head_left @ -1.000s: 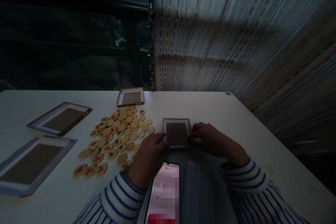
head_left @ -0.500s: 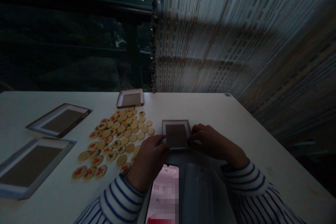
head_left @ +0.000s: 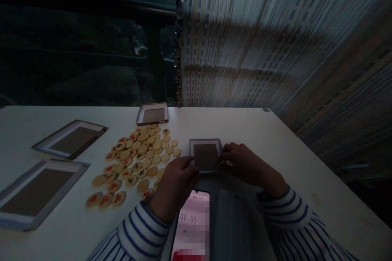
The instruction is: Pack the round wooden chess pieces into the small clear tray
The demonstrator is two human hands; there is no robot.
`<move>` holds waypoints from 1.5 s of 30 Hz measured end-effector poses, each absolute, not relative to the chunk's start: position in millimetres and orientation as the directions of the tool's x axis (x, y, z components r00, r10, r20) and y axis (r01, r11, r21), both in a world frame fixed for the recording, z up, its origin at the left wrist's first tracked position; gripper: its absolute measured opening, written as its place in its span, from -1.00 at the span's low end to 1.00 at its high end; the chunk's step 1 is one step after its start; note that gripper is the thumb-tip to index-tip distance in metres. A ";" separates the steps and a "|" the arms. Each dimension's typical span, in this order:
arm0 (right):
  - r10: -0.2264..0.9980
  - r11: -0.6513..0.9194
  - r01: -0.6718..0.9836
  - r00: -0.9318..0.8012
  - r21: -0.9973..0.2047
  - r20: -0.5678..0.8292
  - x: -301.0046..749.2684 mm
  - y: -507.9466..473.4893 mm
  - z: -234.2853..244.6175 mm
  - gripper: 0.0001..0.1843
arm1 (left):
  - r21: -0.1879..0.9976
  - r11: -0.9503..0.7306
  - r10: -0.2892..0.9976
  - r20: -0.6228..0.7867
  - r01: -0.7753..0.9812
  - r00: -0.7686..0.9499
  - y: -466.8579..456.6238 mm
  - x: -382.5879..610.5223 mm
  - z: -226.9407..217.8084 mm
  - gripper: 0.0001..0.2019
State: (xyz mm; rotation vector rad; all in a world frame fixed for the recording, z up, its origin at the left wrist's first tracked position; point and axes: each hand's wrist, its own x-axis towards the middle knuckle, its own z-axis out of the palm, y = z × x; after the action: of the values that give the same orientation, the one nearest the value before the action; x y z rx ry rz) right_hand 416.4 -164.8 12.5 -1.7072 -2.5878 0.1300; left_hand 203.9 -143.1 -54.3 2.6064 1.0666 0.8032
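A small shallow rectangular box [head_left: 205, 141] with a pale rim and a grey-brown bottom lies flat on the table in front of me. My left hand [head_left: 177, 185] grips its near left corner, thumb and fingers closed at the rim. At the right side my right hand [head_left: 245, 165] pinches the rim with bent fingers. The fingertips are partly hidden. Left of the box, many round wooden Chinese chess pieces [head_left: 142, 149] lie in a loose heap, some showing red or black characters, others blank side up. My left hand covers a few near ones.
Three more shallow boxes rest on the white table [head_left: 239, 122]: one at the back [head_left: 167, 111], one at far left [head_left: 92, 122] and one at near left [head_left: 65, 164]. A phone [head_left: 190, 204] lies below my left wrist. A strand curtain [head_left: 232, 49] hangs behind the table.
The view has shifted very slightly. Both hands stay at the small box's sides, and the pieces lie as before.
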 end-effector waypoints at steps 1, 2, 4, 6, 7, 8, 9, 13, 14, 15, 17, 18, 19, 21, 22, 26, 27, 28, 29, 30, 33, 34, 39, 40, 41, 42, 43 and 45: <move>0.916 0.398 0.913 -0.400 -0.090 -0.010 415.1 -164.6 12.0 -0.84 | 0.384 -0.717 0.697 0.408 0.582 0.589 -143.0 203.9 -55.1 -0.89; 0.914 0.404 0.910 -0.406 -0.091 -0.005 413.9 -164.7 11.6 -0.85 | 0.382 -0.717 0.697 0.412 0.584 0.587 -142.9 203.9 -55.7 -0.89; 0.911 0.410 0.907 -0.411 -0.095 0.002 412.3 -165.0 11.1 -0.86 | 0.380 -0.716 0.698 0.416 0.586 0.583 -142.7 204.0 -55.8 -0.89; 0.911 0.410 0.907 -0.412 -0.092 -0.002 411.6 -165.2 10.6 -0.86 | 0.382 -0.714 0.699 0.415 0.586 0.582 -142.8 204.1 -54.4 -0.88; 0.911 0.410 0.908 -0.412 -0.089 -0.006 411.5 -165.1 10.3 -0.86 | 0.384 -0.715 0.699 0.410 0.584 0.586 -143.0 204.2 -53.5 -0.88; 0.911 0.410 0.908 -0.412 -0.086 -0.010 411.6 -164.9 9.8 -0.86 | 0.386 -0.714 0.700 0.405 0.584 0.588 -143.1 204.3 -52.7 -0.88; 0.909 0.413 0.907 -0.415 -0.084 -0.015 411.8 -164.6 9.3 -0.86 | 0.387 -0.714 0.700 0.402 0.584 0.590 -143.2 204.3 -52.2 -0.87; 0.903 0.427 0.900 -0.430 -0.090 -0.022 412.1 -163.1 8.3 -0.86 | 0.370 -0.718 0.695 0.429 0.590 0.577 -142.2 204.5 -54.8 -0.89; 0.905 0.422 0.902 -0.425 -0.089 -0.025 411.9 -163.0 8.5 -0.87 | 0.363 -0.721 0.691 0.438 0.591 0.574 -141.7 204.5 -56.1 -0.90; 0.907 0.416 0.905 -0.420 -0.087 -0.030 411.5 -162.9 9.0 -0.87 | 0.359 -0.723 0.689 0.445 0.591 0.572 -141.3 204.5 -57.4 -0.90; 0.909 0.412 0.907 -0.416 -0.087 -0.037 410.7 -163.1 10.3 -0.86 | 0.356 -0.723 0.688 0.449 0.592 0.570 -140.6 204.6 -58.9 -0.90; 0.908 0.413 0.907 -0.417 -0.087 -0.040 410.4 -163.2 10.9 -0.86 | 0.356 -0.723 0.689 0.446 0.592 0.572 -140.4 204.6 -59.3 -0.90; 0.907 0.413 0.906 -0.418 -0.088 -0.044 410.1 -163.2 11.5 -0.86 | 0.356 -0.722 0.689 0.442 0.593 0.574 -140.2 204.7 -59.4 -0.90; 0.908 0.410 0.908 -0.415 -0.083 -0.057 409.9 -163.3 12.3 -0.85 | 0.356 -0.725 0.687 0.440 0.590 0.578 -139.8 204.8 -59.5 -0.90; 0.910 0.406 0.911 -0.411 -0.079 -0.063 410.0 -163.3 12.4 -0.85 | 0.357 -0.727 0.685 0.439 0.587 0.582 -139.6 204.8 -59.5 -0.91; 0.909 0.406 0.911 -0.411 -0.077 -0.067 410.7 -163.6 12.4 -0.83 | 0.373 -0.720 0.693 0.431 0.586 0.577 -140.0 204.6 -58.7 -0.90; 0.907 0.409 0.909 -0.415 -0.083 -0.069 410.9 -163.7 12.5 -0.83 | 0.377 -0.716 0.697 0.428 0.587 0.575 -140.4 204.5 -58.2 -0.89; 0.906 0.411 0.907 -0.417 -0.090 -0.071 411.2 -163.8 12.7 -0.83 | 0.381 -0.714 0.700 0.425 0.588 0.574 -140.9 204.4 -57.7 -0.89; 0.904 0.413 0.906 -0.420 -0.097 -0.073 411.7 -163.9 13.1 -0.83 | 0.384 -0.712 0.702 0.423 0.588 0.574 -141.3 204.3 -57.1 -0.89; 0.903 0.415 0.904 -0.423 -0.103 -0.071 412.3 -164.1 13.6 -0.83 | 0.386 -0.711 0.702 0.419 0.587 0.576 -141.7 204.3 -56.7 -0.89; 0.908 0.410 0.906 -0.417 -0.109 -0.049 415.3 -164.6 15.9 -0.84 | 0.389 -0.714 0.700 0.415 0.582 0.581 -141.9 204.5 -56.6 -0.88; 0.911 0.403 0.909 -0.409 -0.107 -0.044 416.5 -164.8 16.6 -0.84 | 0.390 -0.714 0.700 0.416 0.581 0.580 -141.7 204.7 -57.1 -0.88; 0.927 0.370 0.926 -0.374 -0.077 -0.040 420.7 -165.8 17.9 -0.84 | 0.391 -0.714 0.700 0.425 0.580 0.575 -140.4 204.8 -60.2 -0.89; 0.927 0.369 0.927 -0.373 -0.072 -0.040 420.7 -166.0 17.8 -0.84 | 0.392 -0.713 0.700 0.424 0.581 0.574 -140.2 204.7 -60.5 -0.89; 0.926 0.372 0.926 -0.375 -0.068 -0.040 420.5 -166.3 17.6 -0.84 | 0.391 -0.713 0.700 0.423 0.581 0.575 -140.2 204.4 -60.5 -0.89; 0.925 0.374 0.925 -0.377 -0.065 -0.040 420.1 -166.5 17.5 -0.84 | 0.390 -0.714 0.700 0.422 0.581 0.576 -140.1 204.1 -60.3 -0.89; 0.924 0.378 0.924 -0.381 -0.063 -0.043 419.6 -166.8 17.4 -0.84 | 0.388 -0.715 0.698 0.423 0.581 0.577 -140.2 203.9 -59.9 -0.89; 0.920 0.384 0.921 -0.388 -0.063 -0.051 418.7 -167.4 17.1 -0.83 | 0.384 -0.719 0.695 0.423 0.580 0.581 -140.4 203.6 -58.8 -0.89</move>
State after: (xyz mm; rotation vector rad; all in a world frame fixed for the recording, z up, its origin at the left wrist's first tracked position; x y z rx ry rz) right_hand 418.7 -167.4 17.1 -1.7424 -2.6198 0.1277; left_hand 203.6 -140.4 -58.8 2.6072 1.0653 0.8312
